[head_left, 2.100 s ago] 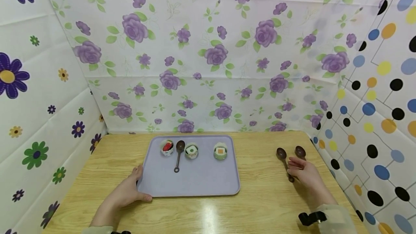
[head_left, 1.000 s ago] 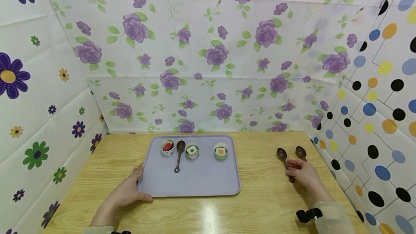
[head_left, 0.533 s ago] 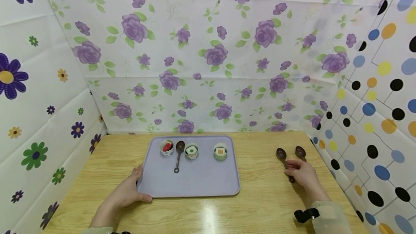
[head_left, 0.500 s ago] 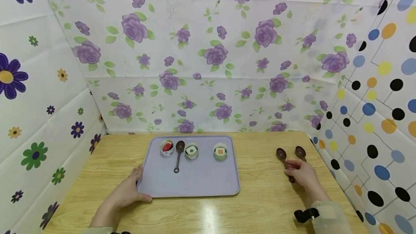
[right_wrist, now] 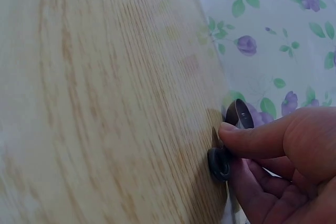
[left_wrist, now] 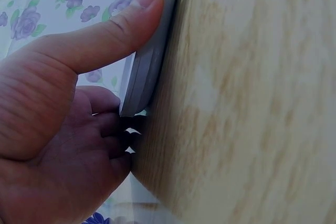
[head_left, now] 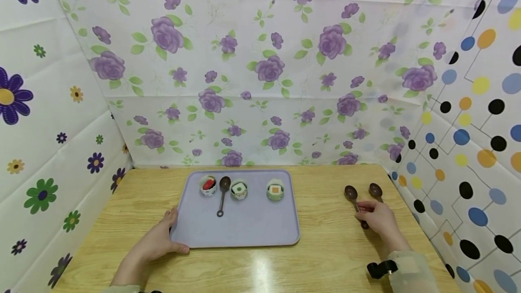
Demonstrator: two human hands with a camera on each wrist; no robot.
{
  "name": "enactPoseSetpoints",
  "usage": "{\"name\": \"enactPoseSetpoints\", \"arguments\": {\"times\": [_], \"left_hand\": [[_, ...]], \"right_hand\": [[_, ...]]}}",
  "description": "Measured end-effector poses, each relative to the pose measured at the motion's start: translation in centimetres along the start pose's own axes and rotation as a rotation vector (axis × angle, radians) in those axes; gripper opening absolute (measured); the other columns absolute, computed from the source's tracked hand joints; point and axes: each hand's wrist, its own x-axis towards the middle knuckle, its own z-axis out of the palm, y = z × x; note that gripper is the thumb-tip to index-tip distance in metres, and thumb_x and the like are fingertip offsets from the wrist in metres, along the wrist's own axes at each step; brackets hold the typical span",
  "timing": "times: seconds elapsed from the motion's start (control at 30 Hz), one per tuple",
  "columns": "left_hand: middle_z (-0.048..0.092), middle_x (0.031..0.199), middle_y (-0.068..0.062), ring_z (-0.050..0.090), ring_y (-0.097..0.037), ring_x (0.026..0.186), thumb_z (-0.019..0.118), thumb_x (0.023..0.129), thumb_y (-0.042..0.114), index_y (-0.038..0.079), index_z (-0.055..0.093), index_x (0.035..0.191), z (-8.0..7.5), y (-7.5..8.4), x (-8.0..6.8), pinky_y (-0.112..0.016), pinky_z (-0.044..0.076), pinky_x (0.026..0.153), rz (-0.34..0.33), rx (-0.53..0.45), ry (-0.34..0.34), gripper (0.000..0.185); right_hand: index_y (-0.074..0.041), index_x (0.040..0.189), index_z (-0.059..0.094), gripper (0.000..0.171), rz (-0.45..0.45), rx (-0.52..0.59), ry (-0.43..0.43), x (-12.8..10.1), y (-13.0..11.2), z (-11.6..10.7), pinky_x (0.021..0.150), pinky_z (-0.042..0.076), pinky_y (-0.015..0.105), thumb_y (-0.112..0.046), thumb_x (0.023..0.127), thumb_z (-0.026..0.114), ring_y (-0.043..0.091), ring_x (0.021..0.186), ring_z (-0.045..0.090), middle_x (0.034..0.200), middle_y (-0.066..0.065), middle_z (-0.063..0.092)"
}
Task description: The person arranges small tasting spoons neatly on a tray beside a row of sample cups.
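Barely anything's moved: our right hand [head_left: 376, 217] now pinches one spoon [head_left: 353, 198] at three o'clock, our left hand [head_left: 156, 242] grips the tray [head_left: 260, 225], one spoon [head_left: 222, 193] placed there, two cups waiting.

The wooden surface [head_left: 325, 257] carried a lilac tray [head_left: 252, 227] near its middle and two dark spoons [head_left: 352, 196] side by side toward the right edge, well apart from the tray. The left hand [head_left: 156, 243] rested on it at the tray's near left corner; the right hand [head_left: 378, 218] rested on it over the spoon handles.
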Motion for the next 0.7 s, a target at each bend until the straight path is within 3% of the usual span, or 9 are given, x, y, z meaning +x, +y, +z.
{"name": "enactPoseSetpoints", "arguments": {"times": [0.7], "left_hand": [[0.0, 0.168, -0.042, -0.002, -0.059, 0.157, 0.103, 0.065, 0.041, -0.017, 0.005, 0.162, 0.05, -0.06, -0.06, -0.072, 0.006, 0.124, 0.009, -0.013, 0.01, 0.15]], "right_hand": [[0.006, 0.117, 0.077, 0.034, -0.002, -0.078, 0.005, 0.26, -0.66, -0.09, 0.068, 0.053, 0.031, -0.013, 0.09, 0.084, 0.033, 0.096, 0.07, 0.1, 0.012, 0.078]]}}
